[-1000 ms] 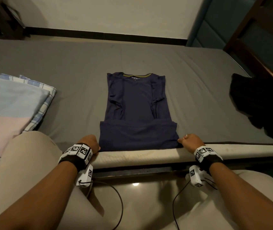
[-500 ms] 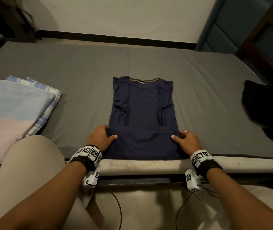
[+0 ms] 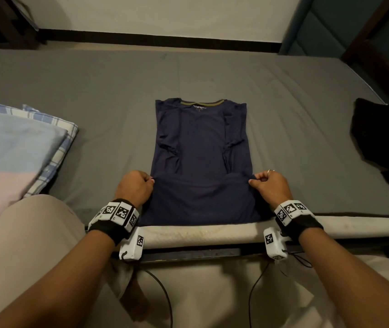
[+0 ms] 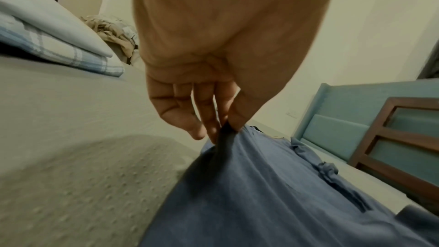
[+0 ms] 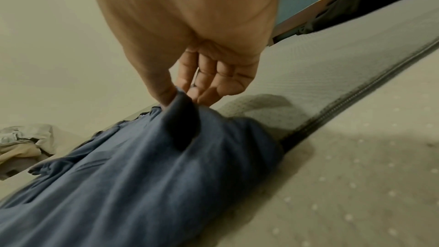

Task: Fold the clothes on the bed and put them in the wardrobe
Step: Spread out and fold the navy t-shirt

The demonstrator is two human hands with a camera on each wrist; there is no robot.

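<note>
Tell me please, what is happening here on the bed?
A person is folding a navy T-shirt on the bed. The left hand and right hand each pinch one side of the folded-up lower part. Folded linens lie at the left, a dark garment at the right.

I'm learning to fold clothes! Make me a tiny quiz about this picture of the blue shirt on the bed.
1. True or false: both hands pinch the navy shirt.
2. What lies at the bed's far right? A) black garment B) red towel C) shoes
3. Fill in: the shirt's collar points ____ from the person.

Key:
1. True: the left hand and right hand each pinch a side of the shirt's folded-up bottom flap.
2. A
3. away
</note>
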